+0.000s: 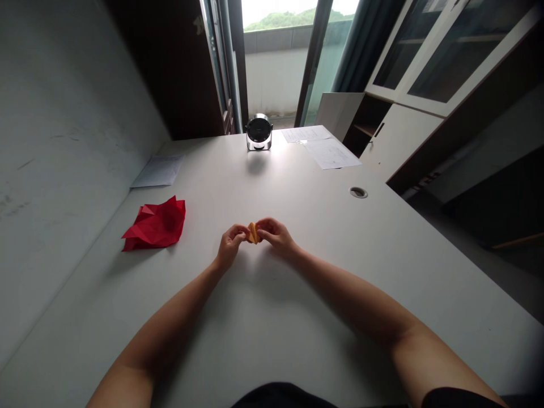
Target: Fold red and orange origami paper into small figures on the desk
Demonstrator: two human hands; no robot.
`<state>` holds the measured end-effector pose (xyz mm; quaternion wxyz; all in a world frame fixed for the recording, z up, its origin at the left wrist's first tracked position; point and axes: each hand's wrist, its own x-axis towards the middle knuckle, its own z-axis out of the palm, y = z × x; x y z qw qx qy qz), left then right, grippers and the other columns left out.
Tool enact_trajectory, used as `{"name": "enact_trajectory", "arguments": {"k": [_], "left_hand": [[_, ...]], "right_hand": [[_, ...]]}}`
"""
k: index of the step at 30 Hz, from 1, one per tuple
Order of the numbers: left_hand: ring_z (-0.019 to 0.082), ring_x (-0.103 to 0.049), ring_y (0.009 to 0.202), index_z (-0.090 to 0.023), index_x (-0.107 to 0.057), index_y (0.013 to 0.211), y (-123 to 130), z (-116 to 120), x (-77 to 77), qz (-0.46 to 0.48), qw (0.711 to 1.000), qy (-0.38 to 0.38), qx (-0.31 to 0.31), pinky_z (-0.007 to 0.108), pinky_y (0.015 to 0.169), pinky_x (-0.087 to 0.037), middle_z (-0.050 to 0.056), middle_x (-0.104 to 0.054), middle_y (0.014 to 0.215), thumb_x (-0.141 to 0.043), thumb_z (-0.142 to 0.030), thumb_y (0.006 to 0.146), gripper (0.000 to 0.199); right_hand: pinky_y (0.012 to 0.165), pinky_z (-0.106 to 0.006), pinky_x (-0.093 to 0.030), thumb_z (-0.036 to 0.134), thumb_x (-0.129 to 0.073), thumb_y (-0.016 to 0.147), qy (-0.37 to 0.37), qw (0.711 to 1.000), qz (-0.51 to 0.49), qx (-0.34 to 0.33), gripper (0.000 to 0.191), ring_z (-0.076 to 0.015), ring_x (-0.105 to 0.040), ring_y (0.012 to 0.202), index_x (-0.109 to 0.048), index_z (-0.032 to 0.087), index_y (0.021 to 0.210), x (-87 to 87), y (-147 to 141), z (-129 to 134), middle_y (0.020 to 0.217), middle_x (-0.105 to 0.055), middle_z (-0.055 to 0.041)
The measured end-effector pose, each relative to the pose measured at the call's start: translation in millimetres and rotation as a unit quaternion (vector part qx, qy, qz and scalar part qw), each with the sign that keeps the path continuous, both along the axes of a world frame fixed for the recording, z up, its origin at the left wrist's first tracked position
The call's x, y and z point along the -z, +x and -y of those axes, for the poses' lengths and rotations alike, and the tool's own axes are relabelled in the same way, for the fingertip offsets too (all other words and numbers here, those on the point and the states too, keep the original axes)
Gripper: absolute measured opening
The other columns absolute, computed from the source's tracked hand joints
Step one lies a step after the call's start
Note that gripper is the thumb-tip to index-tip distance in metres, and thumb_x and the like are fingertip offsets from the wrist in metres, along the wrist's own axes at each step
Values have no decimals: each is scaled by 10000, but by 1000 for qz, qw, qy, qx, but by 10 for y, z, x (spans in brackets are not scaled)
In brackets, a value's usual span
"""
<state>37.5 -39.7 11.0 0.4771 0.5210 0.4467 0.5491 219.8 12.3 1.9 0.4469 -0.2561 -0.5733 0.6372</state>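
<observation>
I have both hands out in front of me over the white surface, pinching one small thing between them. My left hand has its thumb and fingers closed on the left side of an orange folded piece, which looks like paper. My right hand grips the opposite side the same way, its thumb tip and fingertips brought together, the other fingers curled above. The orange folded piece sits upright in the narrow gap between my fingertips, with its creases running up and down and a pointed end towards me. I cannot tell whether its lower tip touches the surface.

Off to my left, well apart from my hands, lies a red crumpled sheet with its corners sticking up. Beyond it, some pale papers rest beside the wall. Straight ahead, near the far edge, a round black device stands on a shiny metal stand. To its right lie two white sheets, one partly overlapping the other, and nearer to me is a round cable hole set in the surface. A dark sleeve covers my upper right arm.
</observation>
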Motion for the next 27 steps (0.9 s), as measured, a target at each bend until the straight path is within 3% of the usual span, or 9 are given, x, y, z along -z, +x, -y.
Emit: {"name": "enact_trajectory", "arguments": {"k": [5,11,15,20,27], "left_hand": [[140,-654,722,-194,-564,1146,41,-10,30,-13,1000,28,0,294,698,-543,30,-678,890,-697,-344,849,358],[140,-615,668,-172,-666,883,1,-21,82,-92,995,20,-45,271,643,-498,33,-673,789,-695,-431,861,262],[171,-642,722,-207,-717,887,-9,20,-12,-185,978,54,-80,289,682,-494,40,-694,825,-666,-424,885,223],[216,-628,880,-245,-731,918,-5,59,-116,-288,943,131,-102,346,804,-500,64,-683,918,-638,-332,911,127],[223,-590,900,-261,-734,948,4,78,-129,-299,935,159,-107,365,829,-481,66,-665,936,-650,-282,906,96]], "right_hand": [[648,-322,-550,496,-763,788,16,1000,-1,12,517,-161,-649,673,-588,212,1183,13,-26,-30,810,-696,-21],[646,-306,-541,504,-704,834,55,994,64,63,362,-156,-635,698,-643,203,1026,104,-33,-7,824,-695,-30],[683,-299,-521,483,-654,879,130,971,155,128,282,-154,-623,708,-666,202,900,102,-7,19,786,-691,-20],[717,-310,-523,443,-600,933,196,957,172,129,247,-170,-643,780,-687,214,900,21,3,55,870,-695,-44],[755,-339,-499,393,-562,975,301,920,213,130,219,-187,-584,825,-710,236,936,-50,20,109,921,-636,-70]]}}
